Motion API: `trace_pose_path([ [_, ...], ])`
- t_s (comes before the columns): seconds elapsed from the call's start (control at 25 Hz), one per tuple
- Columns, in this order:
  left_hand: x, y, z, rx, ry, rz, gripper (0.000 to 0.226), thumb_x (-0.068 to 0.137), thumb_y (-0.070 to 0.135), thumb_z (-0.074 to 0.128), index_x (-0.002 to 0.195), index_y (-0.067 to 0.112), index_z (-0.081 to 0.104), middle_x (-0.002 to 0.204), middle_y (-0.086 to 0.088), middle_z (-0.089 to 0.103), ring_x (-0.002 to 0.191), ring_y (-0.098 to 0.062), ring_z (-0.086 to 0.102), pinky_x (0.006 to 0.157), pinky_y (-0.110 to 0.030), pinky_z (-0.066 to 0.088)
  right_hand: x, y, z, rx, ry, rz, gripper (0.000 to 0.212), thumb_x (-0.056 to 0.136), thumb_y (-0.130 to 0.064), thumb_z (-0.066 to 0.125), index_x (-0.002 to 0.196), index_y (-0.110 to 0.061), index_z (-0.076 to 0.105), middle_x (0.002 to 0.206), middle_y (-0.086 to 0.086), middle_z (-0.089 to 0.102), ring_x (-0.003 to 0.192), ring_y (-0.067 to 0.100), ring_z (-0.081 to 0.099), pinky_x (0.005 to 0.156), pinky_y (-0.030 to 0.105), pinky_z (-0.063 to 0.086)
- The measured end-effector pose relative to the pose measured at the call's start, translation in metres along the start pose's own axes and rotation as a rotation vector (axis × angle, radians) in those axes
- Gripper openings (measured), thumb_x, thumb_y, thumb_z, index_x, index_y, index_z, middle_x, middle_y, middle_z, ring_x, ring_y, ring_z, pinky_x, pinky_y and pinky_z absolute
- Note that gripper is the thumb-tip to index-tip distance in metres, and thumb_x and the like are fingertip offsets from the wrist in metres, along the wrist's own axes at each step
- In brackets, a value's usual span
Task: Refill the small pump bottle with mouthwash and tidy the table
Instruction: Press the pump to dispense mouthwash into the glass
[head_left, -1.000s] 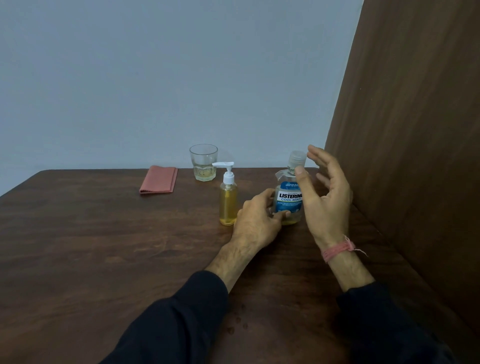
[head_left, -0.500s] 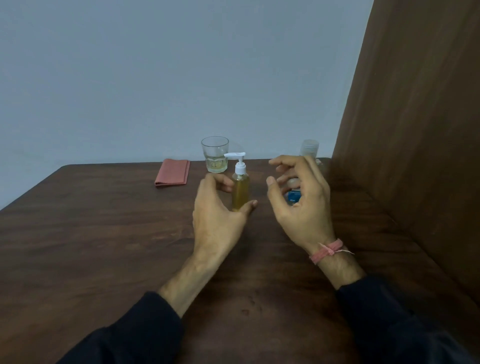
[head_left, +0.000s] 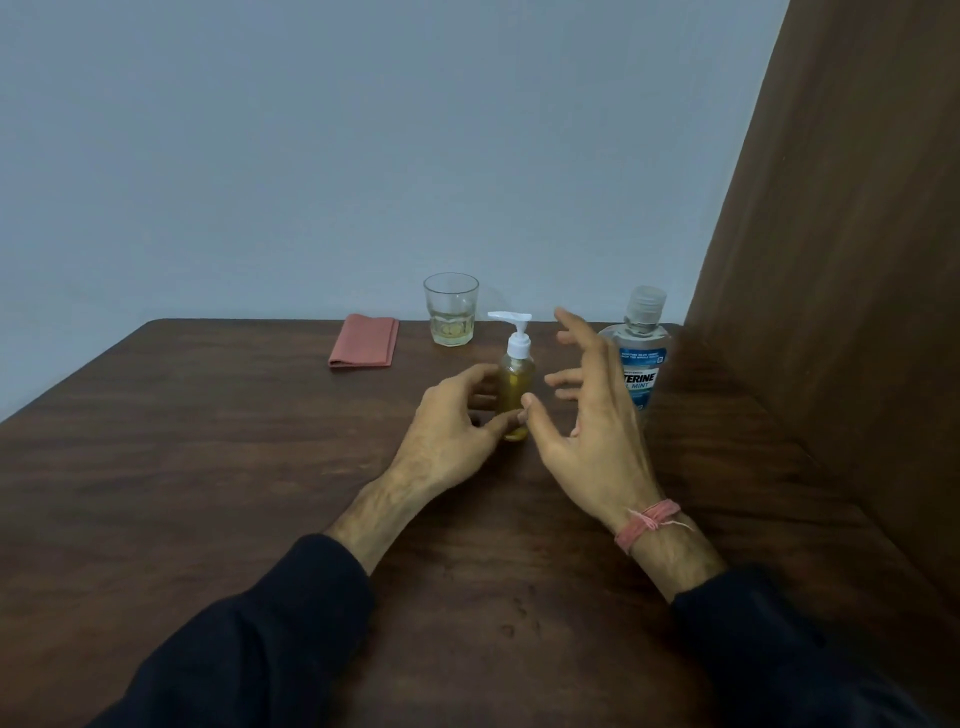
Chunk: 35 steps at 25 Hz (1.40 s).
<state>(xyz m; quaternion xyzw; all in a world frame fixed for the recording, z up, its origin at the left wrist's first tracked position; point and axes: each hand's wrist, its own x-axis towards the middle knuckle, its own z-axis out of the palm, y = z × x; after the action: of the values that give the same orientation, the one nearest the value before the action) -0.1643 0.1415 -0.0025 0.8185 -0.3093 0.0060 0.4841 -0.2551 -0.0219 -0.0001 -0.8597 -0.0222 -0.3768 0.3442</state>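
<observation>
The small pump bottle (head_left: 516, 376) holds yellow liquid, has a white pump head and stands upright mid-table. My left hand (head_left: 457, 423) curls round its lower half, thumb in front and fingers behind. My right hand (head_left: 589, 415) hovers just right of it with fingers spread and holds nothing. Behind my right hand stands the clear mouthwash bottle (head_left: 644, 353) with a blue label and its cap on, its lower left part hidden by my fingers.
A drinking glass (head_left: 451, 312) with a little pale liquid stands near the far edge of the dark wooden table (head_left: 208, 467). A folded pink cloth (head_left: 364, 347) lies left of it. A brown wooden panel (head_left: 831, 312) walls the right side.
My left hand left the mouthwash bottle and moved left to close round the pump bottle. My right hand came away from the mouthwash cap and now hovers beside the pump bottle.
</observation>
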Motion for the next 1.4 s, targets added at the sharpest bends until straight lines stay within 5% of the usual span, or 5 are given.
trace_pose_path([
  [0.16,-0.001,-0.005,-0.002,-0.113,-0.247,0.042,0.055,0.102,0.006,0.082,0.152,0.020,0.064,0.129,0.005,0.083,0.123,-0.013,0.079,0.111,-0.045,0.062,-0.001,0.001,-0.001,0.120,0.022,-0.003,0.086,0.090,-0.023,0.086,0.146,-0.055,0.031,0.134,-0.027,0.051,0.111,0.003,0.067,0.085,0.025,0.064],
  [0.4,0.015,-0.023,-0.030,-0.257,-0.456,0.023,0.088,0.086,0.015,0.100,0.162,0.024,0.057,0.139,0.003,0.081,0.131,-0.018,0.077,0.118,-0.044,0.058,-0.002,0.000,-0.003,0.161,0.028,-0.031,0.084,0.086,-0.024,0.091,0.138,-0.059,0.035,0.118,-0.016,0.063,0.102,0.009,0.072,0.073,0.035,0.067],
  [0.64,0.084,-0.072,-0.065,-0.226,0.167,-0.215,0.096,0.061,0.032,0.113,0.146,0.029,0.069,0.131,0.013,0.080,0.116,-0.004,0.076,0.109,-0.040,0.064,-0.001,0.002,0.011,0.172,0.039,0.011,0.086,0.088,-0.028,0.090,0.151,-0.051,0.037,0.138,-0.010,0.061,0.117,0.007,0.070,0.094,0.037,0.066],
  [0.92,0.157,-0.092,-0.041,-0.255,0.252,-0.285,0.136,0.064,0.036,0.113,0.173,0.018,0.035,0.172,-0.006,0.048,0.143,-0.019,0.055,0.120,-0.037,0.049,0.001,0.011,0.019,0.124,0.013,0.035,0.109,0.080,-0.026,0.097,0.161,-0.052,0.029,0.145,-0.017,0.054,0.122,0.007,0.069,0.095,0.026,0.064],
  [1.4,0.099,-0.062,-0.023,-0.092,0.108,-0.134,0.075,0.066,0.049,0.097,0.131,0.031,0.064,0.127,0.015,0.070,0.117,-0.007,0.070,0.099,-0.028,0.060,0.000,0.011,0.020,0.235,0.037,-0.035,0.100,0.078,-0.007,0.094,0.144,-0.050,0.031,0.126,-0.006,0.055,0.113,0.017,0.066,0.095,0.048,0.060],
])
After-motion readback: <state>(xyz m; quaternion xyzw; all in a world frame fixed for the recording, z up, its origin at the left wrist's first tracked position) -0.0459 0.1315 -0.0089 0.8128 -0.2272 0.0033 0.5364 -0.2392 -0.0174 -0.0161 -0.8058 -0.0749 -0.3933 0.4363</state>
